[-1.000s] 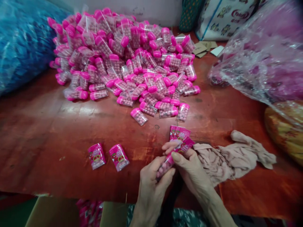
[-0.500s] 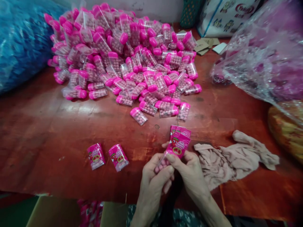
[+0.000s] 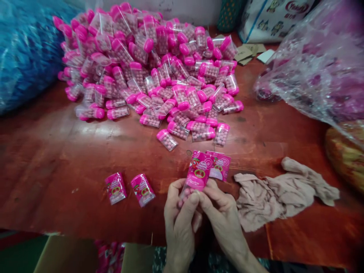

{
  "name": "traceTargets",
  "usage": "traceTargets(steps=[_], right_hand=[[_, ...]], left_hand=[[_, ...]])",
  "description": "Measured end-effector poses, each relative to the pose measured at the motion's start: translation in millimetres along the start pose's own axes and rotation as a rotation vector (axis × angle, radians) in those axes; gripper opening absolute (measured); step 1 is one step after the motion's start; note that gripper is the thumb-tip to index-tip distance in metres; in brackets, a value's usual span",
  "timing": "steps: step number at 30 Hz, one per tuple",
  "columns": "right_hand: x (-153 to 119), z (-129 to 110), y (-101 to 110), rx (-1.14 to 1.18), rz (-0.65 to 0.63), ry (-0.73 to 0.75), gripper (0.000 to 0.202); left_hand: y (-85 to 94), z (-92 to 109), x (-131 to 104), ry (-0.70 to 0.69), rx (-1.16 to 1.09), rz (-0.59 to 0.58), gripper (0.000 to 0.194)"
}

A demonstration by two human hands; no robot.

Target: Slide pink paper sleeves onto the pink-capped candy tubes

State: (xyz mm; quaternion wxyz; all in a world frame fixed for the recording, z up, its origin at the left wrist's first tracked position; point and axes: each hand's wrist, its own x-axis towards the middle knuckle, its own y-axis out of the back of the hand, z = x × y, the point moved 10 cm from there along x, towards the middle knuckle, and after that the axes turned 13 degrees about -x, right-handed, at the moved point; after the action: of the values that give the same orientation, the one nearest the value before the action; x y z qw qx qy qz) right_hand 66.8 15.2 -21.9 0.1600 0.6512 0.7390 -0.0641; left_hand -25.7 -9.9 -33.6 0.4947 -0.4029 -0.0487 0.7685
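A clear candy container [image 3: 186, 194] of pink balls is held tilted in my left hand [image 3: 179, 218], the thumb along its near face. Over its far end lies a printed pink label [image 3: 200, 170]; whether it wraps all the way round, I cannot tell. The thumb and fingers of my right hand [image 3: 223, 214] pinch the label's near edge, touching the container. Beyond my right fingers, more pink printed labels [image 3: 221, 163] lie on the table. Two labelled candy containers [image 3: 115, 188] rest to the left of my hands. The fingertips beneath the container are partly hidden.
A large heap of pink-capped candy containers [image 3: 159, 76] covers the back of the wooden table [image 3: 57, 151]. A crumpled beige cloth [image 3: 281, 193] lies at right. Plastic bags stand on both sides, one blue [image 3: 25, 57], one clear with pink contents [image 3: 318, 68].
The label and container have shifted left and stand more upright, uncovering the labels behind. My right hand has moved from the label's middle down to its near edge.
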Motion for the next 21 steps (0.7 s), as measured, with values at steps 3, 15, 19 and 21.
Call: traceTargets(steps=[3,15,19,21], right_hand=[[0.5,-4.3,3.2,-0.020,0.027,0.064,0.020],[-12.4,-55.1,23.0,-0.671,0.331,0.635,0.027],[-19.0,-59.6,19.3,-0.778,0.360,0.686,0.023],[-17.3,-54.1,20.6,-0.797,0.358,0.622,0.019]], left_hand=[[-6.9,-7.2,5.1,0.105,-0.075,-0.055,0.018],[-10.8,-15.8,8.2,0.224,-0.133,-0.142,0.015],[-9.7,-17.7,6.3,0.202,-0.134,-0.104,0.016],[-8.8,-20.8,5.5,0.213,-0.144,-0.089,0.015]])
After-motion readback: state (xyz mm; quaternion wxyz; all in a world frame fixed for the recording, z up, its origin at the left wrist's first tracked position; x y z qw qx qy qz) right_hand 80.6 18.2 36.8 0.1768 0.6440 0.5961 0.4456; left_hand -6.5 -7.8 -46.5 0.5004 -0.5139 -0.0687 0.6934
